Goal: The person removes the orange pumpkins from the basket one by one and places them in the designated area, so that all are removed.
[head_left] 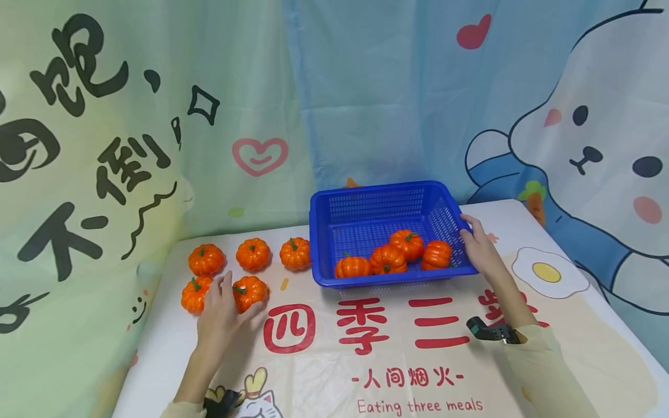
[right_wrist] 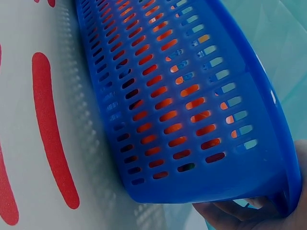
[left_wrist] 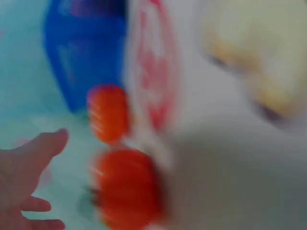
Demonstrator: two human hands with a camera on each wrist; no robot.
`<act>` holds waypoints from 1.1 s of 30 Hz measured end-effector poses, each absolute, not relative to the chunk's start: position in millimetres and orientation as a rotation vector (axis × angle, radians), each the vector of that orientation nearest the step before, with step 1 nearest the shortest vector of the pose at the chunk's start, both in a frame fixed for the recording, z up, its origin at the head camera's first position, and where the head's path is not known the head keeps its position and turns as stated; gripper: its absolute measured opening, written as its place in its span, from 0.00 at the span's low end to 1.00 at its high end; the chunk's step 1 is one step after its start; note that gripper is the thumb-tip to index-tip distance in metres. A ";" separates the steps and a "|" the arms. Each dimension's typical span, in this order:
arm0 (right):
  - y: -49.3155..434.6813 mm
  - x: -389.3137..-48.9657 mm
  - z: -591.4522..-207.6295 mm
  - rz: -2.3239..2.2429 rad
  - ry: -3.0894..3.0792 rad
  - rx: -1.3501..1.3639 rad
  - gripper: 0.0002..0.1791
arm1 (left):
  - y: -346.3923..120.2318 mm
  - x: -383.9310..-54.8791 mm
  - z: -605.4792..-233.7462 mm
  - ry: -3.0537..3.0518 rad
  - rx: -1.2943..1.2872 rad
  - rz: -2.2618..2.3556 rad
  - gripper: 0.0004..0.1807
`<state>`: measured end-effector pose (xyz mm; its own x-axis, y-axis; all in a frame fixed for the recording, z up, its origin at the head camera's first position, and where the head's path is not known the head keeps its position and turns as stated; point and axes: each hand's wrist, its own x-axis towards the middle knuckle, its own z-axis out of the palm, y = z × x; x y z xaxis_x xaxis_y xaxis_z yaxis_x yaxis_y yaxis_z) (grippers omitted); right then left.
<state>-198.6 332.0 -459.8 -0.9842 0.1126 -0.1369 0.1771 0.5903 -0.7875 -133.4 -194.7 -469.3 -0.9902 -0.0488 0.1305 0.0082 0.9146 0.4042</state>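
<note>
My left hand (head_left: 219,310) hovers over the front small orange pumpkins, its thumb spread from the fingers. One pumpkin (head_left: 250,293) lies beside the thumb, and another pumpkin (head_left: 195,295) is partly behind the fingers. The left wrist view is blurred, with the thumb and fingers stretched out apart from a pumpkin (left_wrist: 127,189). At the right, my right hand (head_left: 479,247) grips the end rim of a blue plastic basket (head_left: 389,283). In the right wrist view its fingers (right_wrist: 225,214) curl under that rim. Several pumpkins (head_left: 388,259) lie inside along the basket's near side.
Behind the left hand, a row of pumpkins (head_left: 253,255) runs toward the basket's left side. A printed cloth (head_left: 324,371) with red characters covers the table. A patterned curtain (head_left: 360,116) hangs right behind the table's far edge.
</note>
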 end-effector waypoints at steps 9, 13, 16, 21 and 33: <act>335.7 -200.2 -456.4 -1.386 2.756 0.248 0.32 | -132.5 -150.9 -401.2 -2.823 -0.411 -0.779 0.45; 335.6 -201.0 -457.1 -1.375 2.749 0.251 0.32 | -108.9 -165.6 -389.0 -2.898 -0.584 -0.926 0.44; 336.7 -201.7 -457.2 -1.366 2.751 0.252 0.32 | -90.7 -182.0 -385.9 -2.959 -0.739 -1.062 0.42; 338.5 -202.4 -457.1 -1.356 2.763 0.257 0.32 | -58.7 -220.1 -392.4 -3.055 -1.092 -1.149 0.35; 331.8 -201.9 -462.5 -1.363 2.737 0.243 0.32 | -21.9 -252.4 -409.6 -3.357 -1.327 -0.645 0.27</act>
